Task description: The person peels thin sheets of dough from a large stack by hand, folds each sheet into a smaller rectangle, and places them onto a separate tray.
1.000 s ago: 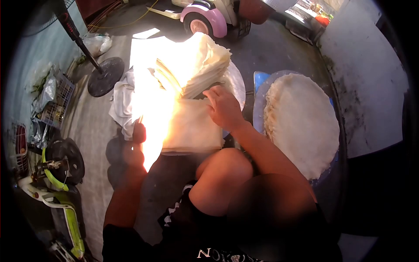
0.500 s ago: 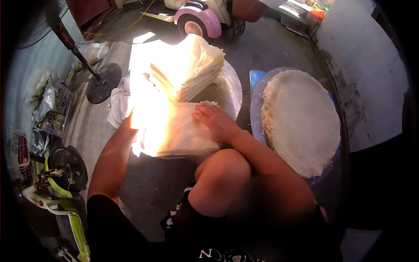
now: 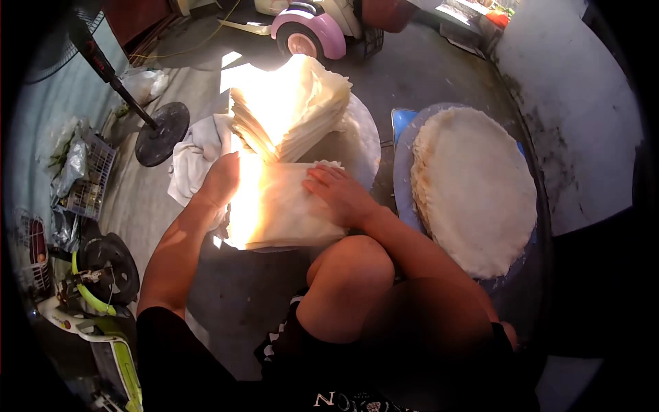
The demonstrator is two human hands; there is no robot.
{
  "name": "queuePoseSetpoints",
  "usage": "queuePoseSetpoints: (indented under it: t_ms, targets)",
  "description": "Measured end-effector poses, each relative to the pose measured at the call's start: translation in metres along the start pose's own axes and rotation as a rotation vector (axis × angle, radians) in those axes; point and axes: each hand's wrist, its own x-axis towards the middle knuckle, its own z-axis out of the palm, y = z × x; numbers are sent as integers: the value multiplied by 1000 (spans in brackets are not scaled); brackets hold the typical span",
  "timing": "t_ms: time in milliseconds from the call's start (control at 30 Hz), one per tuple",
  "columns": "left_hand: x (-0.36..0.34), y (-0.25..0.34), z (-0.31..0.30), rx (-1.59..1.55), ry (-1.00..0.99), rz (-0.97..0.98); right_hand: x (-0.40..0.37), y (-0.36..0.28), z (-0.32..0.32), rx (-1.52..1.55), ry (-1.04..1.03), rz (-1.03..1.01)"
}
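Observation:
A folded stack of pale, thin sheets [image 3: 288, 206] lies nearest me on a round tray [image 3: 364, 130]. My right hand [image 3: 336, 196] rests on its right part with the fingers spread. At the left edge of this stack is my left hand [image 3: 223, 180], beside a white cloth [image 3: 192, 161]; its fingertips are lost in the glare, so what they hold cannot be made out. Behind, a taller stack of folded sheets [image 3: 309, 103] sits on the same tray, its left part washed out by sunlight.
On the right, a large round stack of pale sheets [image 3: 473, 192] lies on a disc over something blue [image 3: 403, 122]. A black round fan base [image 3: 163, 134] stands at the left, near a basket [image 3: 93, 175]. Behind is a pink-fendered wheel [image 3: 302, 42]. My knee [image 3: 353, 281] is close to the near stack.
The glare over the left side has shrunk, and my left hand now shows at the near stack's left edge. My right hand stays in the same place.

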Motion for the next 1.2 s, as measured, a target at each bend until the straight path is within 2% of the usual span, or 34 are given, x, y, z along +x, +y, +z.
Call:
queuePoseSetpoints:
  t_ms: [33, 100, 233, 300, 333, 400, 433, 500, 533, 633, 733, 800, 867, 900, 933, 967, 1033, 1067, 1100, 1200]
  targets:
    - [-8, -1, 0, 2, 1, 1, -1, 0, 0, -1, -1, -3]
    - [-18, 1, -2, -138, -179, -194, -1, 0, -1, -2, -2, -4]
    - [-15, 22, -23, -22, -222, -289, -3, 0, -1, -20, 15, -14]
    - [-8, 42, -30, 191, 161, 43, -3, -1, -1, -43, 17, -16]
    - [-9, 54, -26, 191, 161, 43, -3, -1, 0, -47, 12, -13]
    - [-20, 85, -17, -847, -118, -341, -3, -3, -2, -51, 8, -11]
    - [-19, 104, -19, -846, -118, -340, -4, -6, -7, -65, -10, -8]
    - [-16, 136, -31, 148, -266, -1, -7, -7, -4, -80, -20, -2]
    - [-26, 120, -16, 107, -382, -56, -13, -3, 3, -133, 11, -22]
    - [-48, 93, 20, -137, -219, 30, -31, 1, 12, -162, 56, -2]
    - [-38, 94, 10, -14, -429, -35, -34, -3, 2, -75, 54, 30]
    - [-30, 99, -5, -46, -448, -33, -44, 0, -12, -11, 59, 45]
    - [-21, 109, -22, -100, -465, -78, -61, 3, -28, -30, 226, 126]
    - [-16, 116, -30, -155, -469, -114, -74, 6, -42, -44, 239, 151]
    - [-14, 119, -32, -83, -397, -92, -95, 12, -62, -66, 304, 171]
    - [-12, 122, -38, -142, -337, -43, -118, 19, -81, -87, 367, 190]
    - [-4, 128, -44, -44, -310, -18, -169, 41, -114, -183, 483, 301]
    - [0, 138, -43, -110, -269, -75, -198, 50, -132, -212, 457, 418]
    - [9, 162, -50, -176, -249, -117, -230, 71, -137, -236, 544, 520]
    - [31, 200, -37, -275, -167, -80, -326, 122, -155, -246, 617, 1051]
